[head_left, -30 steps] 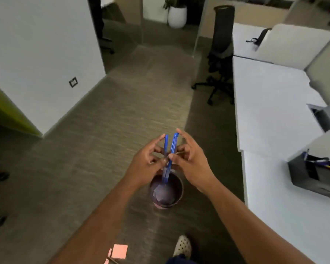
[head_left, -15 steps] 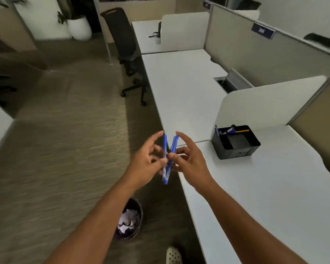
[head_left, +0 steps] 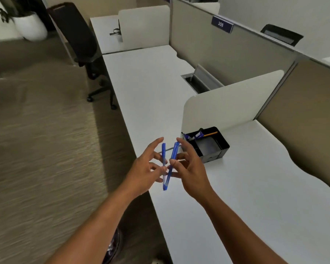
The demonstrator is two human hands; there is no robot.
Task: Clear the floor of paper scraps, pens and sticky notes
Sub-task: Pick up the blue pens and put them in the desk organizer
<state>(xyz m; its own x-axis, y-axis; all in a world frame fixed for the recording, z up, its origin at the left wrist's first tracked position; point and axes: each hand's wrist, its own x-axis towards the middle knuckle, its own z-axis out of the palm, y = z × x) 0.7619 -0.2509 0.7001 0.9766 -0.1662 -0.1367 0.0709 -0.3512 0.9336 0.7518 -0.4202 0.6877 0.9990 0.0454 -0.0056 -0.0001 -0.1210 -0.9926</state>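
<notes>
Two blue pens form a V in front of me, meeting at their lower ends. My left hand pinches the left pen between thumb and fingers. My right hand pinches the right pen the same way. Both hands hover above the front edge of the white desk. A black desk organiser sits just beyond my right hand and holds a few pens and a pencil. The rim of a dark waste bin shows below my left forearm, mostly hidden.
A black office chair stands at the far desk on the carpet. White dividers and grey partitions line the desk's right side. An open cable hatch sits in the desk behind the divider. A white planter is far left.
My view has swung from the floor and bin up to the desk. Both hands still hold the two pens in the same V, now over the desk edge near the organiser.
</notes>
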